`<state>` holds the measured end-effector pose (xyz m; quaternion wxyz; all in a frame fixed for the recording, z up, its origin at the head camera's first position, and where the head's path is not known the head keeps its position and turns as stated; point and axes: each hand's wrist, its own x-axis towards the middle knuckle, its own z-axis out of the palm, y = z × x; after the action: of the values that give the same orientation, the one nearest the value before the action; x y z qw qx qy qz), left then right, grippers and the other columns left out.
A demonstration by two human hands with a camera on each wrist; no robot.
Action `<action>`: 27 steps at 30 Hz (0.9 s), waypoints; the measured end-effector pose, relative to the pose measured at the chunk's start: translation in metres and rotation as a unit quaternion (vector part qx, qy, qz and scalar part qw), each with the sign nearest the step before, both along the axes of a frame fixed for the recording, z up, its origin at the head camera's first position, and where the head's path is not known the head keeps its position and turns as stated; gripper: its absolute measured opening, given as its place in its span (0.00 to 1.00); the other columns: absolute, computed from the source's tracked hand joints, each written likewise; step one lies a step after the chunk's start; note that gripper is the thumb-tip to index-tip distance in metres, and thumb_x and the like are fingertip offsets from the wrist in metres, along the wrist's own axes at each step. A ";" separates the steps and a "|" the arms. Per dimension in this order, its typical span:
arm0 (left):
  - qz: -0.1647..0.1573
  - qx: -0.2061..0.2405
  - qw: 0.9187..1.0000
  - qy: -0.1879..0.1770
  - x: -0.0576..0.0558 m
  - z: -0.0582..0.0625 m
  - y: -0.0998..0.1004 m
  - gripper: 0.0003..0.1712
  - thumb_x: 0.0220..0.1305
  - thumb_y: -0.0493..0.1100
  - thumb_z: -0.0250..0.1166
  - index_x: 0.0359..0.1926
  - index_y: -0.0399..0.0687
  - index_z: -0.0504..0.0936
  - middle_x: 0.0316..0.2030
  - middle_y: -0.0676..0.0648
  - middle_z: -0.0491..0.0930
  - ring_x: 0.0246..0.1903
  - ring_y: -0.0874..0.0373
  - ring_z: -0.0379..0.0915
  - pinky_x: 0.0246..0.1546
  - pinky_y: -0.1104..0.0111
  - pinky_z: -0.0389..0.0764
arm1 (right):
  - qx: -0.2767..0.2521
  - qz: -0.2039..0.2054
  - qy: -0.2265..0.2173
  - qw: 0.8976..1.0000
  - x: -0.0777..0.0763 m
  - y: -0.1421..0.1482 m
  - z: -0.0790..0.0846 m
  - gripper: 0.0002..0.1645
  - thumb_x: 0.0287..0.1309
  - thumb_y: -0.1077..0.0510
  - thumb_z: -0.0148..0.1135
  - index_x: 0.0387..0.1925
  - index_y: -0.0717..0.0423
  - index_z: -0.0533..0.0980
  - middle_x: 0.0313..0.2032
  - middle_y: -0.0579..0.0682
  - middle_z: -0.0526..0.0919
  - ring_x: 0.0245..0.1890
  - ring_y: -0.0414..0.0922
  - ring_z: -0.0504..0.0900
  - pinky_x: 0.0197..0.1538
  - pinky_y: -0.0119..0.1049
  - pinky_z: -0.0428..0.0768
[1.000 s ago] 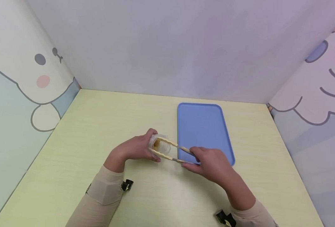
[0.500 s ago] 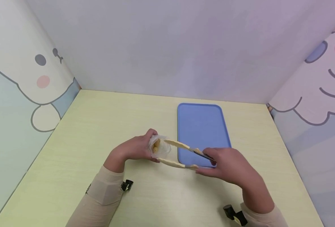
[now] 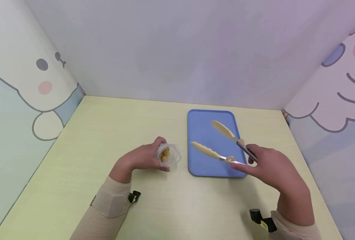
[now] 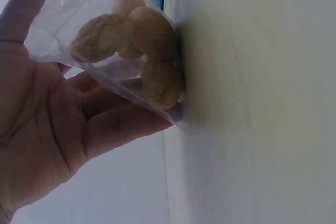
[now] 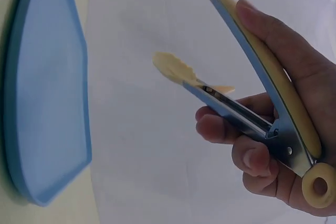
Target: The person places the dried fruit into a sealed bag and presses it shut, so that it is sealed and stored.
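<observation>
My left hand (image 3: 145, 157) grips a clear plastic bag (image 3: 175, 155) from its left side, thumb and fingers around it. The bag's mouth stands open. Inside lie several tan, rounded, rough-skinned pieces (image 4: 160, 38), low against the tabletop in the left wrist view; their kind does not show clearly. My right hand (image 3: 270, 166) holds a pair of metal tongs (image 5: 262, 85) with cream grips and scalloped cream tips. The tongs' arms are spread wide, with nothing between the tips. In the head view they overlap the blue tray (image 3: 200, 125), and the right wrist view shows them above it.
A pale wooden tabletop (image 3: 111, 123) carries the tray, right of the bag. A plain grey-white wall (image 3: 177, 53) closes off the back, and cartoon-printed walls (image 3: 21, 83) stand on both sides. Black camera mounts (image 3: 133, 196) sit at both wrists.
My right hand has drawn the tongs away from the bag's mouth, rightward over the tray, and their arms have spread wider. The left hand and bag have stayed put.
</observation>
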<state>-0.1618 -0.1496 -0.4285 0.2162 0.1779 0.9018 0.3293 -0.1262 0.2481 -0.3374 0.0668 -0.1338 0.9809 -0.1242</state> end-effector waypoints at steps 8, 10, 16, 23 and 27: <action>-0.001 0.000 1.000 -0.001 0.001 0.000 0.000 0.51 0.41 0.68 0.77 0.58 0.59 0.57 0.37 0.52 0.76 0.34 0.58 0.74 0.42 0.62 0.73 | 0.021 -0.078 0.001 0.997 -0.016 0.043 -0.004 0.38 0.52 0.22 0.57 0.35 0.53 0.72 0.25 0.44 0.79 0.22 0.43 0.72 0.24 0.37 0.65; 0.001 0.000 1.000 -0.002 0.002 0.000 -0.001 0.51 0.41 0.68 0.77 0.59 0.60 0.57 0.38 0.52 0.76 0.34 0.58 0.74 0.42 0.62 0.73 | 0.038 -0.105 -0.010 0.994 -0.020 0.051 -0.007 0.41 0.53 0.20 0.54 0.32 0.56 0.71 0.23 0.47 0.77 0.21 0.45 0.72 0.22 0.38 0.64; 0.005 -0.005 1.000 -0.002 0.002 0.002 -0.001 0.51 0.42 0.69 0.76 0.59 0.60 0.57 0.38 0.52 0.76 0.34 0.58 0.73 0.41 0.62 0.73 | 0.070 -0.179 -0.085 0.978 -0.032 0.068 -0.015 0.51 0.52 0.14 0.42 0.28 0.61 0.71 0.19 0.52 0.75 0.21 0.49 0.73 0.21 0.41 0.65; 0.002 -0.011 1.000 0.001 0.002 0.003 0.000 0.51 0.42 0.69 0.76 0.60 0.60 0.57 0.38 0.52 0.76 0.34 0.58 0.73 0.42 0.62 0.73 | 0.073 -0.198 -0.157 0.965 -0.044 0.085 -0.031 0.57 0.51 0.12 0.38 0.28 0.63 0.76 0.17 0.51 0.81 0.22 0.49 0.77 0.23 0.42 0.69; 0.002 -0.013 1.000 0.001 0.002 0.003 0.001 0.51 0.43 0.68 0.76 0.60 0.60 0.57 0.37 0.52 0.76 0.34 0.58 0.73 0.42 0.62 0.73 | 0.072 -0.191 -0.168 0.964 -0.048 0.089 -0.041 0.58 0.51 0.12 0.38 0.31 0.66 0.77 0.17 0.52 0.82 0.22 0.49 0.78 0.23 0.42 0.70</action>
<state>-0.1602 -0.1490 -0.4258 0.2170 0.1739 0.9064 0.3179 -0.1740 0.3373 -0.3784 0.2145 0.0842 0.9694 -0.0848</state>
